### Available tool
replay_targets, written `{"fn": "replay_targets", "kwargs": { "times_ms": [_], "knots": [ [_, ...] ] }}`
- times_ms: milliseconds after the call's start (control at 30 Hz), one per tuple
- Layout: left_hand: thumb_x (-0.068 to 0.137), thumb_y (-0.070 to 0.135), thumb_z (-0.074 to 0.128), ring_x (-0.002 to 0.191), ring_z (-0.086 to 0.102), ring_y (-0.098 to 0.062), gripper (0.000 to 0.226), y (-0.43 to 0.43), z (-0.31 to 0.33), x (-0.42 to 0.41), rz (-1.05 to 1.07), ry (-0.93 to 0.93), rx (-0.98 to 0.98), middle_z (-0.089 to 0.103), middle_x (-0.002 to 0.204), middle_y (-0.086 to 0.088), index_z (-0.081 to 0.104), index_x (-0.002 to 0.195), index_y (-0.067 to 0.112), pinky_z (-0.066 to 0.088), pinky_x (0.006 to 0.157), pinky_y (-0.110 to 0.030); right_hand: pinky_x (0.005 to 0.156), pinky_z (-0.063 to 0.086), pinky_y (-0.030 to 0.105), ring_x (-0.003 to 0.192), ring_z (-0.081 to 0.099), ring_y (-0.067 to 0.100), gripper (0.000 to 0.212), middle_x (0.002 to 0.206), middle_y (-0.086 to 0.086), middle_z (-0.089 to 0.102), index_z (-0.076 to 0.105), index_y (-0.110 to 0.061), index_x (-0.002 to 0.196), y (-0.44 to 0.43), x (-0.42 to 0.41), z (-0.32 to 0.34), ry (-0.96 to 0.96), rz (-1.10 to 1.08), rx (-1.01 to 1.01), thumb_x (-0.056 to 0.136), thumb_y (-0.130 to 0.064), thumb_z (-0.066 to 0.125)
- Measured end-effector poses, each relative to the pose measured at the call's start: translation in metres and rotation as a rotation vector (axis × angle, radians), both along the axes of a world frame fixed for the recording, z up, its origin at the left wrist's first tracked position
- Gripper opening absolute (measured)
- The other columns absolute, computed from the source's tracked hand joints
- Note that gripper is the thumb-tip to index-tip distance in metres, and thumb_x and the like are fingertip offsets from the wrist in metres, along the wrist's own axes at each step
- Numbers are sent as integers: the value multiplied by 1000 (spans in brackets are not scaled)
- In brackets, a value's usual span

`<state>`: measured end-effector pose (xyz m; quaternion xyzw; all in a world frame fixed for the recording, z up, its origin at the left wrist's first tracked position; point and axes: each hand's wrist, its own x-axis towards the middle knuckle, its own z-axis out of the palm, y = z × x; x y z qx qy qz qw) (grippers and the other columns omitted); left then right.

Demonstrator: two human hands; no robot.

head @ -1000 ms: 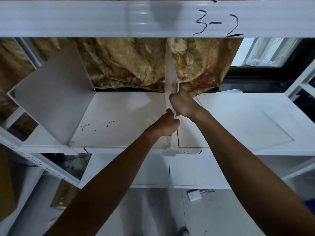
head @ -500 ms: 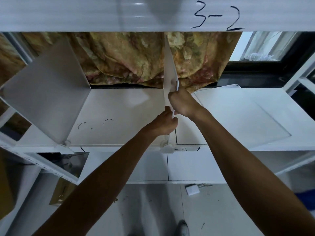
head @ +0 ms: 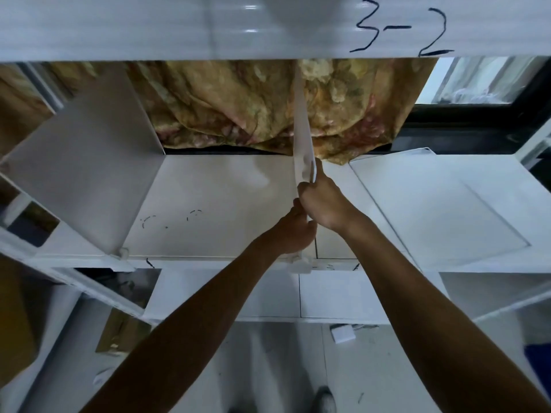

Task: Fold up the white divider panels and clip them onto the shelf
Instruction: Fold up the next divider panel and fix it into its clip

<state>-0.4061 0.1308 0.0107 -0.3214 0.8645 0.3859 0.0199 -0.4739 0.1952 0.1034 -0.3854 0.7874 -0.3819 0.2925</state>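
Note:
A white divider panel [head: 301, 135] stands upright, edge-on, at the middle of the white shelf [head: 226, 204]. My right hand [head: 323, 201] grips its front edge higher up. My left hand [head: 293, 234] is closed on the same edge just below, near the white clip [head: 299, 263] at the shelf's front lip. Another divider [head: 89, 174] stands upright at the left, clipped at its front corner [head: 122, 253]. A further white panel [head: 432, 204] lies flat on the shelf at the right.
The upper shelf beam [head: 208, 28] marked "3-2" runs across the top. A flowered cloth [head: 238, 105] hangs behind the shelf, with a window [head: 477, 81] at the right. A lower shelf [head: 328, 293] and the floor with a small white object [head: 343, 333] lie below.
The view has shifted slightly. Both hands stay on the middle divider's front edge, and the panel still stands upright.

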Motion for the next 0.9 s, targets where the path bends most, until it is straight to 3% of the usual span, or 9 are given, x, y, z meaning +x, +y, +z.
{"fn": "replay_targets", "kwargs": {
  "times_ms": [167, 267, 367, 433, 500, 600, 700, 800, 900],
  "knots": [
    [103, 18, 24, 113, 49, -49, 38, -3, -11, -9, 46, -40, 31, 48, 121, -38, 42, 119, -12, 42, 95, -54, 93, 50, 50, 108, 60, 43, 71, 134, 23, 55, 21, -22, 150, 3, 2, 2, 7, -11, -19, 80, -18, 37],
    [101, 21, 25, 114, 48, -51, 41, 0, -4, -5, 22, -30, 42, 46, 122, -41, 39, 121, -13, 41, 96, -59, 83, 46, 42, 99, 59, 35, 74, 129, 25, 57, 21, -24, 150, 4, 4, 5, 9, -13, -28, 78, -21, 36],
    [100, 26, 27, 119, 50, -43, 46, 1, -3, -4, 7, -28, 61, 46, 131, -33, 34, 132, -5, 45, 97, -50, 79, 43, 37, 94, 55, 32, 66, 133, 23, 54, 23, -19, 150, 4, 4, 2, 29, -4, -14, 85, -15, 38],
    [99, 30, 26, 120, 52, -38, 49, 0, -2, -4, 25, -19, 84, 46, 135, -28, 32, 137, -1, 46, 91, -41, 87, 49, 43, 103, 59, 35, 57, 133, 19, 55, 28, -14, 148, 4, 5, 1, 42, -35, -17, 92, -12, 39],
    [99, 28, 28, 118, 51, -42, 50, 0, -2, -4, 47, -19, 125, 45, 132, -33, 34, 133, -8, 46, 90, -46, 97, 50, 48, 112, 60, 37, 54, 128, 20, 59, 31, -13, 148, 3, 9, 1, 36, -54, -36, 94, -12, 39],
    [93, 32, 35, 85, 56, -33, 63, -4, -8, -4, 50, -34, 230, 52, 113, -37, 34, 127, -21, 43, 78, -40, 92, 53, 53, 103, 63, 42, 66, 118, 23, 60, 26, -19, 150, 4, 14, 7, -22, -33, -18, 85, -13, 37],
    [99, 25, 37, 58, 40, -13, 57, -9, -9, -8, 71, -91, 280, 44, 67, -10, 25, 128, -23, 39, 64, -34, 87, 54, 57, 96, 62, 47, 59, 122, 25, 58, 35, -15, 140, 4, 12, 10, -13, 27, 18, 81, -12, 34],
    [98, 32, 38, 61, 50, -16, 54, -3, 5, -7, 102, -66, 238, 50, 69, -4, 28, 138, -3, 47, 62, -34, 76, 55, 52, 89, 64, 42, 71, 103, 21, 62, 25, -20, 152, 4, 8, 12, -50, -4, 39, 82, -11, 35],
    [99, 28, 41, 64, 51, -16, 51, 1, 8, -7, 98, -63, 268, 50, 74, -4, 28, 140, -1, 48, 63, -33, 71, 55, 52, 88, 63, 44, 61, 113, 17, 60, 28, -2, 148, 5, 6, 11, -38, 26, 49, 87, -3, 35]
  ]
}}
